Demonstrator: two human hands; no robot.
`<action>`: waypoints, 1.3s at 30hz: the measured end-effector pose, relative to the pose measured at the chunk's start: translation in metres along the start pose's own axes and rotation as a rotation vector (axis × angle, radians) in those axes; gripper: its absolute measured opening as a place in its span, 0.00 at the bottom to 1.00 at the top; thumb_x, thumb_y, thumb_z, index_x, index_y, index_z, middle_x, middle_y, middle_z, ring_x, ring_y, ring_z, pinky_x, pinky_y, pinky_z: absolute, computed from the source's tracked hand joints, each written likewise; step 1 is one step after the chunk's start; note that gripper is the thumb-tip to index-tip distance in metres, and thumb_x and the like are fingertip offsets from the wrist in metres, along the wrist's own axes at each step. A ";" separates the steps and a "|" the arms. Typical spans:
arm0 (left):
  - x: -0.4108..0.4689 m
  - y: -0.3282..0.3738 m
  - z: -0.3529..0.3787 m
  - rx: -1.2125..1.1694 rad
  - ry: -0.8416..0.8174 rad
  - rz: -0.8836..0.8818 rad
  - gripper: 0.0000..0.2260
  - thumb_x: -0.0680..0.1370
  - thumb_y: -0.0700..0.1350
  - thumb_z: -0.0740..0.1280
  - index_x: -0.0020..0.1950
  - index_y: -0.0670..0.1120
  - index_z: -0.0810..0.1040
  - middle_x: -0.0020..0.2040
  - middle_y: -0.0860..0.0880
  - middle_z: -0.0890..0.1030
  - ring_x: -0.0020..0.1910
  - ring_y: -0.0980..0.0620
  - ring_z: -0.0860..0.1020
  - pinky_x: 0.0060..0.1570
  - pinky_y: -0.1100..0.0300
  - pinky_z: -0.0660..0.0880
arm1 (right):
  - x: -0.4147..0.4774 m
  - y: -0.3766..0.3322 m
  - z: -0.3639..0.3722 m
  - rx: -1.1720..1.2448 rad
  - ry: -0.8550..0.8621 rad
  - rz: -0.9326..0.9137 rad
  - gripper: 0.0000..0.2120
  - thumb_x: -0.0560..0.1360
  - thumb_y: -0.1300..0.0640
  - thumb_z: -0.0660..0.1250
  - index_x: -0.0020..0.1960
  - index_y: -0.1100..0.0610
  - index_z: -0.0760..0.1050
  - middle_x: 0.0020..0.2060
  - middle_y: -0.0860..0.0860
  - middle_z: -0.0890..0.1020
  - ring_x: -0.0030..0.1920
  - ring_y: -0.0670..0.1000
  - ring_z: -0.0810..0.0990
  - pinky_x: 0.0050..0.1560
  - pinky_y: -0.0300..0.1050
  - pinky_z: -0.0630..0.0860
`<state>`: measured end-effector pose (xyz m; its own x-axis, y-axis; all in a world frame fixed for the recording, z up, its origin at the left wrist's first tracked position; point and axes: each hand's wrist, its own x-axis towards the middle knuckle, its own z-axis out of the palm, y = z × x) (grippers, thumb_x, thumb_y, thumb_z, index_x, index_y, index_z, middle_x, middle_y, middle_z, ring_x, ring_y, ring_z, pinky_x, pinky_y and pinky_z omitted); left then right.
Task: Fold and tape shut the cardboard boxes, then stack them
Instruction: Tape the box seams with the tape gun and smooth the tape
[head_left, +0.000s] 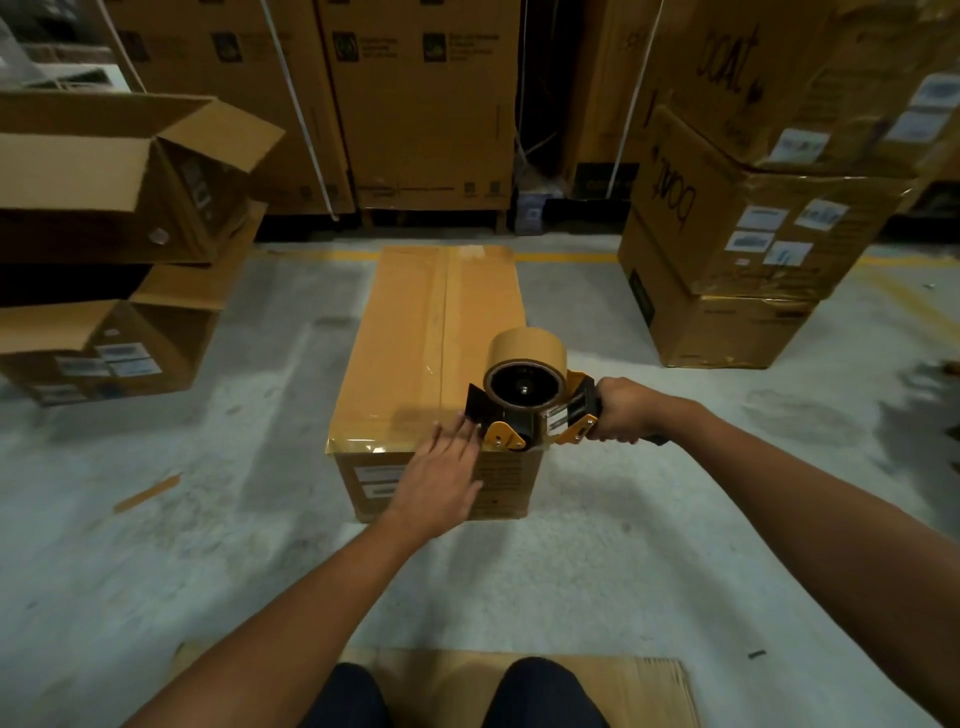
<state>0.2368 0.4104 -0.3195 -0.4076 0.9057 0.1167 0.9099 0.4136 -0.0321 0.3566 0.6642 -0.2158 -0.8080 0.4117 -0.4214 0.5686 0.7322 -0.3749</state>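
A long closed cardboard box (415, 332) lies on the concrete floor in front of me, with brown tape along its centre seam and across its near top edge. My right hand (621, 410) grips the handle of a black and yellow tape dispenser (524, 400) that carries a brown tape roll and sits at the box's near right corner. My left hand (441, 473) lies flat with straight fingers on the near edge of the box, its fingertips beside the dispenser.
Two open boxes (119, 171) are stacked at the left. A stack of taped boxes (737, 244) stands at the right, and tall cartons (415, 104) line the back. A flat cardboard sheet (623, 680) lies under my knees. A tape scrap (148, 491) is on the floor.
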 end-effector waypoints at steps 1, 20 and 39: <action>0.002 0.005 -0.001 -0.015 0.014 0.001 0.31 0.83 0.57 0.57 0.80 0.43 0.55 0.81 0.44 0.57 0.81 0.46 0.49 0.79 0.45 0.45 | -0.001 -0.001 -0.001 -0.005 -0.003 -0.005 0.03 0.73 0.60 0.73 0.43 0.57 0.80 0.34 0.54 0.81 0.32 0.51 0.79 0.33 0.41 0.77; 0.006 -0.002 0.016 0.043 0.055 -0.010 0.35 0.78 0.54 0.65 0.80 0.43 0.57 0.80 0.44 0.61 0.80 0.46 0.55 0.77 0.44 0.53 | -0.026 0.057 -0.008 0.012 0.012 0.083 0.02 0.73 0.60 0.73 0.44 0.59 0.80 0.34 0.54 0.80 0.32 0.51 0.78 0.33 0.41 0.77; 0.033 0.032 0.021 -0.054 0.143 0.167 0.32 0.76 0.52 0.66 0.78 0.43 0.64 0.77 0.45 0.66 0.78 0.46 0.61 0.76 0.44 0.58 | -0.021 0.083 -0.001 0.060 0.006 0.088 0.04 0.74 0.61 0.72 0.48 0.60 0.79 0.41 0.60 0.83 0.36 0.52 0.80 0.33 0.41 0.78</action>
<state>0.2506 0.4549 -0.3374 -0.2388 0.9372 0.2541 0.9683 0.2494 -0.0099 0.4209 0.7166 -0.2373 -0.7556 0.4758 -0.4502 0.6452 0.6593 -0.3860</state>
